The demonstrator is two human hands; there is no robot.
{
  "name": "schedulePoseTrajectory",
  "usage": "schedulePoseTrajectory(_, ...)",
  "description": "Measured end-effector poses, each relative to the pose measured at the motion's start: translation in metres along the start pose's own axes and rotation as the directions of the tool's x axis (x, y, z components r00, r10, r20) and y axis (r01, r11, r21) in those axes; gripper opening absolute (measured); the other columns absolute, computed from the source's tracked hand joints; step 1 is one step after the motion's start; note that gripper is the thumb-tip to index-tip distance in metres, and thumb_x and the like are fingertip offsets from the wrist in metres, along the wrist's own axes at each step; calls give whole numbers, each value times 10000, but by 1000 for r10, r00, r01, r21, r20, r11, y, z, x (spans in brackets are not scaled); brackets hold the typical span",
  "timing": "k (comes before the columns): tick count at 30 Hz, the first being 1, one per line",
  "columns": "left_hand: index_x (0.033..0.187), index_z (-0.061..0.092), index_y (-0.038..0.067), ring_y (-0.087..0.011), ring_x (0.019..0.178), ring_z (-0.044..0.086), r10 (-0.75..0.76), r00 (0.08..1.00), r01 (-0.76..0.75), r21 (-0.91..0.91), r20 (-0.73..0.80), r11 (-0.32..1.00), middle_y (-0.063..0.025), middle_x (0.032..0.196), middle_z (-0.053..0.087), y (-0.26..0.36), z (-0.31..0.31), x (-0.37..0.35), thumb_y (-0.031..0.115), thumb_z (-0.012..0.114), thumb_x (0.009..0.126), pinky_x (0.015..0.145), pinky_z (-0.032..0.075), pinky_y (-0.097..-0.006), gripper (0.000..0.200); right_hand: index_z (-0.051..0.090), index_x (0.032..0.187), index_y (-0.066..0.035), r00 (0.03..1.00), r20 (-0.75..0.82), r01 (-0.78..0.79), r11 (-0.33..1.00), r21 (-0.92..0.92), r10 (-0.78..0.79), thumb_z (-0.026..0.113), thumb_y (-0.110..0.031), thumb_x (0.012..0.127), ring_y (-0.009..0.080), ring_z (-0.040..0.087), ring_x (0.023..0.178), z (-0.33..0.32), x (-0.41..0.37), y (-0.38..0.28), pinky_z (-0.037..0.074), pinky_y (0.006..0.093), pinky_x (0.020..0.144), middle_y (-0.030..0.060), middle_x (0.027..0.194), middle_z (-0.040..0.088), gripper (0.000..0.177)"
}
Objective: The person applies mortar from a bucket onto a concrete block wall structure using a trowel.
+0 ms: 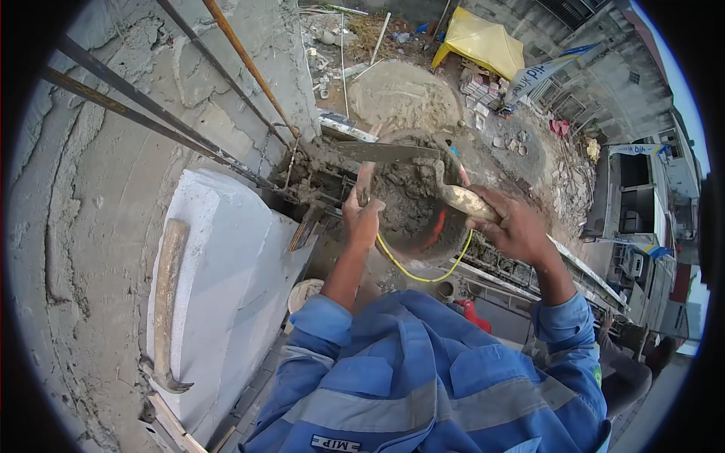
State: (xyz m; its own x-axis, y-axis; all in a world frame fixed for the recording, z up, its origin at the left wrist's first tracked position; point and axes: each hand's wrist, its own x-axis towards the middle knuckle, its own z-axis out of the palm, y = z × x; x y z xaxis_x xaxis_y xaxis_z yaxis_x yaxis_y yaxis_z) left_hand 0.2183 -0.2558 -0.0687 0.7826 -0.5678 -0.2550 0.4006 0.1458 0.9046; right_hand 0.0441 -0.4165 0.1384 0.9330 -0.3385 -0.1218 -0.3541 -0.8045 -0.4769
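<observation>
My right hand (pixel 513 226) is closed around the worn wooden handle of a trowel (pixel 389 152). The trowel's mortar-smeared blade points left, above a round bucket (pixel 436 240) holding wet grey mortar (pixel 404 196). My left hand (pixel 362 220), at the bucket's left side, grips a narrow wooden piece (pixel 365 180) that stands up toward the blade; its full shape is hidden. A yellow bail handle (pixel 423 278) hangs along the bucket's near side.
A claw hammer (pixel 168 294) lies on a large white block (pixel 242 257) at left. Steel rods (pixel 219 64) slant down along the rough cement wall (pixel 98 219). Far below are a sand heap (pixel 404 94) and a yellow canopy (pixel 483 41). Another person's leg (pixel 630 377) shows at right.
</observation>
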Motion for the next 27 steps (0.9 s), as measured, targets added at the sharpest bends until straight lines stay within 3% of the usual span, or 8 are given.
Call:
schedulePoseTrajectory(3, 1205, 543, -48, -144, 848, 581, -7, 1000, 7, 33, 4, 999, -66, 984, 632, -2, 8, -9, 11, 582, 698, 783, 464, -268, 511, 518, 1218, -8, 993, 0, -121, 993, -2, 121, 675, -304, 821, 410, 631, 881, 17, -52, 18, 496, 481, 767, 226, 945, 638, 519)
schedulePoseTrajectory(7, 1206, 549, -33, -122, 839, 563, 68, 998, -67, 237, 3, 969, -45, 976, 621, -17, 31, -19, 2, 577, 690, 754, 459, -253, 518, 433, 1350, -63, 845, 204, -360, 808, -467, 495, 633, -357, 841, 396, 635, 790, 33, -69, 37, 504, 467, 716, 222, 900, 627, 621)
schedulePoseTrajectory(11, 1203, 534, -72, -180, 835, 569, 183, 979, -204, 351, 91, 914, -106, 961, 628, -8, 55, -39, 81, 593, 685, 790, 468, -304, 544, 388, 1411, -95, 967, 133, -110, 826, -553, 218, 574, -288, 871, 335, 675, 750, 20, -53, 49, 537, 459, 602, 214, 1037, 614, 603)
schedulePoseTrajectory(13, 1237, 509, -86, -227, 881, 592, 190, 974, -222, 392, 120, 893, -151, 1003, 633, 5, 69, -53, 106, 593, 686, 839, 468, -334, 590, 419, 1392, -103, 979, -82, 53, 615, -787, -188, 567, -300, 886, 323, 678, 773, 30, -35, 81, 540, 461, 619, 196, 1005, 625, 562)
schedulePoseTrajectory(14, 1297, 474, -68, -282, 1071, 522, 163, 973, -218, 408, 164, 886, -189, 1163, 566, 8, 73, -58, 46, 551, 689, 962, 386, -364, 622, 419, 1392, -103, 980, -86, 44, 617, -786, -179, 567, -300, 886, 323, 678, 773, 34, -25, 91, 540, 461, 619, 196, 1005, 625, 562)
schedulePoseTrajectory(16, 1356, 438, -51, -336, 1260, 452, 137, 968, -217, 429, 209, 877, -227, 1324, 498, 5, 75, -63, -15, 509, 693, 1085, 303, -393, 668, 437, 1380, -89, 943, 165, -113, 744, -659, 289, 607, -336, 867, 347, 673, 802, 49, -6, 103, 540, 481, 666, 200, 1007, 639, 594)
schedulePoseTrajectory(21, 1346, 455, -41, -311, 1316, 408, 392, 865, -490, 362, 312, 793, -214, 1368, 468, -20, 85, -70, -28, 492, 701, 1063, 352, -393, 646, 503, 1296, -41, 783, 516, -292, 938, -187, 347, 647, -376, 836, 342, 670, 784, 85, -24, 122, 546, 443, 640, 222, 1010, 653, 587)
schedulePoseTrajectory(27, 1335, 497, -1, -346, 1351, 369, 371, 829, -538, 416, 418, 733, -221, 1377, 476, -5, 69, -62, 43, 547, 705, 1126, 248, -443, 633, 596, 1100, -27, 662, 677, -660, 678, 324, 321, 721, -323, 833, 145, 536, 534, 113, -64, 107, 453, 320, 496, 23, 670, 562, 418)
